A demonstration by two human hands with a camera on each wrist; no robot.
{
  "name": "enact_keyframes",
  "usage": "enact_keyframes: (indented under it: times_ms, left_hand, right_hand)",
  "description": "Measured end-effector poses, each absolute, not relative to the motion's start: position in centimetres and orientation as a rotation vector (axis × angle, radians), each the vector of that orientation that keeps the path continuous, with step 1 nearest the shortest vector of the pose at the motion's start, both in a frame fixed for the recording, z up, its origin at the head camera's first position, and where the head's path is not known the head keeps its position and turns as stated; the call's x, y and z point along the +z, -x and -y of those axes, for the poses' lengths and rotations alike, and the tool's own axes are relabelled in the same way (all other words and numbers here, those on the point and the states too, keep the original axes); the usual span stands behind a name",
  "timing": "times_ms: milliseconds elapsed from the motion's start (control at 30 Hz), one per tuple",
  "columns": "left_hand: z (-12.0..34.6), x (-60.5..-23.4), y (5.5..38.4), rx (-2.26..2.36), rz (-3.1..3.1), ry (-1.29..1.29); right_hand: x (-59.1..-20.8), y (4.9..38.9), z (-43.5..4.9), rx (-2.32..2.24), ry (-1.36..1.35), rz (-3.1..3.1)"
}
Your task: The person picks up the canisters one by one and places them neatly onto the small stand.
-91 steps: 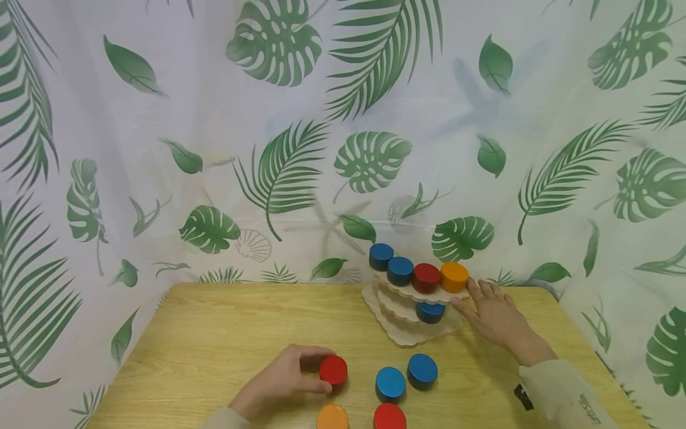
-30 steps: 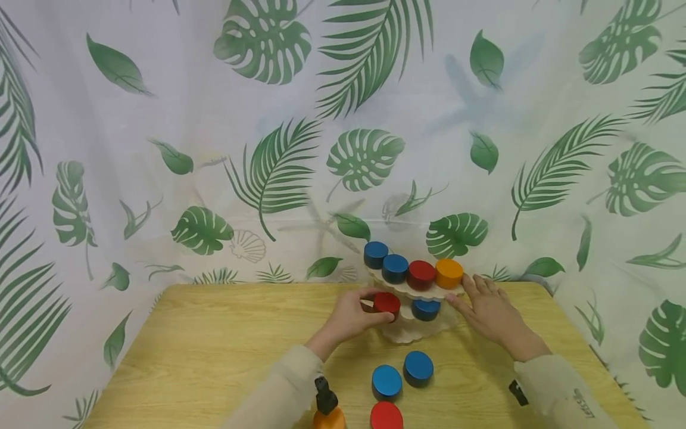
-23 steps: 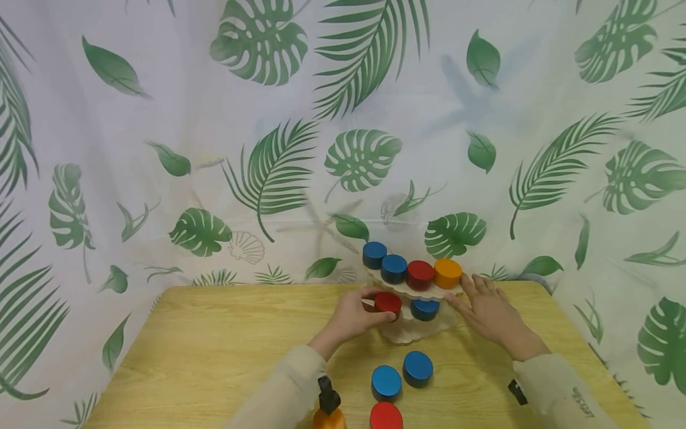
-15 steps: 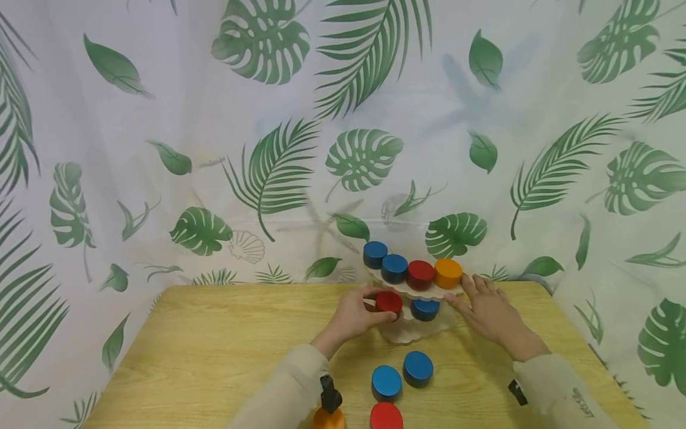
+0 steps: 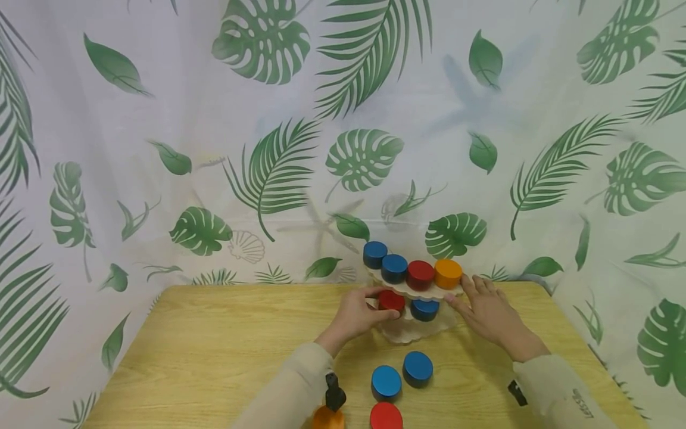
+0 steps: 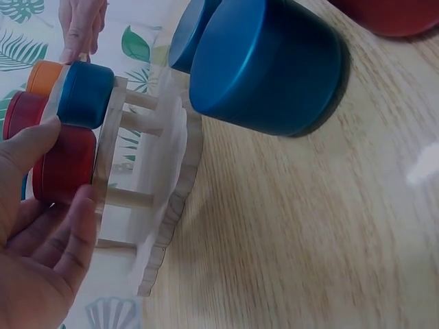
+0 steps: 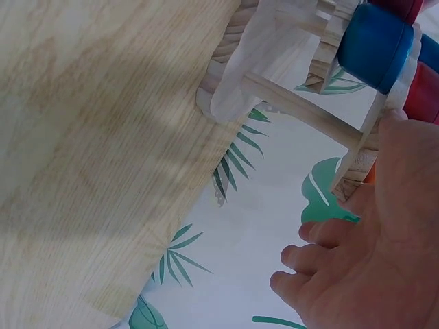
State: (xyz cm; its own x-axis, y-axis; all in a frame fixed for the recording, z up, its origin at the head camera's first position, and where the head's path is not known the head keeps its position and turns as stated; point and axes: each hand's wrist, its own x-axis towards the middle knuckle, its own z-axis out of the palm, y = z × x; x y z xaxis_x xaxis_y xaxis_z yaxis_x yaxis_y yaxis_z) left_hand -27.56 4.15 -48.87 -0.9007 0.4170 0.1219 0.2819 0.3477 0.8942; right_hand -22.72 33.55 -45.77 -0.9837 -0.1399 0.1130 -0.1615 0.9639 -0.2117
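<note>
My left hand (image 5: 356, 313) pinches a red round tin (image 5: 391, 302) between thumb and fingers at the middle tier of a wooden three-tier stand (image 5: 409, 330). In the left wrist view this red tin (image 6: 65, 163) stands beside a blue tin (image 6: 86, 94) on that tier. My right hand (image 5: 493, 313) holds the right edge of the top tier, thumb at the front and index finger at the side. Along the top tier stand two blue tins (image 5: 394, 269), a red tin (image 5: 420, 275) and an orange tin (image 5: 448, 273).
On the wooden table (image 5: 225, 345), in front of the stand, are two blue tins (image 5: 386, 382), a red tin (image 5: 386, 416) and an orange tin (image 5: 328, 418), partly hidden by the left wrist's black strap. A leaf-print curtain (image 5: 300, 179) hangs behind the table.
My left hand has carried the red tin from the table up to the stand, then slid it slightly right, under the top tier. The right hand stays at the stand's edge.
</note>
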Motion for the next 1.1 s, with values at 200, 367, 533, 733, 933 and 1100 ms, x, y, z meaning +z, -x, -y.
enact_keyframes:
  times_ms: [200, 367, 533, 733, 933, 1100]
  left_hand:
    - [-4.6, -49.0, 27.5, 1.635, -2.482, -0.66]
    - [-4.9, -49.4, 27.6, 1.662, -2.463, -0.662]
    - [-5.1, -49.7, 27.6, 1.679, -2.459, -0.685]
    - [-5.3, -50.0, 27.6, 1.706, -2.464, -0.692]
    - [-5.7, -50.1, 27.7, 1.725, -2.489, -0.691]
    - [-5.9, -50.2, 27.9, 1.729, -2.515, -0.707]
  right_hand:
    - [-45.9, 22.8, -33.8, 0.335, -0.227, 3.022]
    - [-45.9, 22.7, -33.6, 0.341, -0.221, 3.024]
    - [-45.9, 22.6, -33.5, 0.35, -0.219, 3.023]
    - [-45.8, 22.6, -33.5, 0.349, -0.213, 3.023]
    - [-45.7, 22.6, -33.6, 0.359, -0.214, 3.023]
    - [-45.6, 22.5, -33.6, 0.366, -0.212, 3.021]
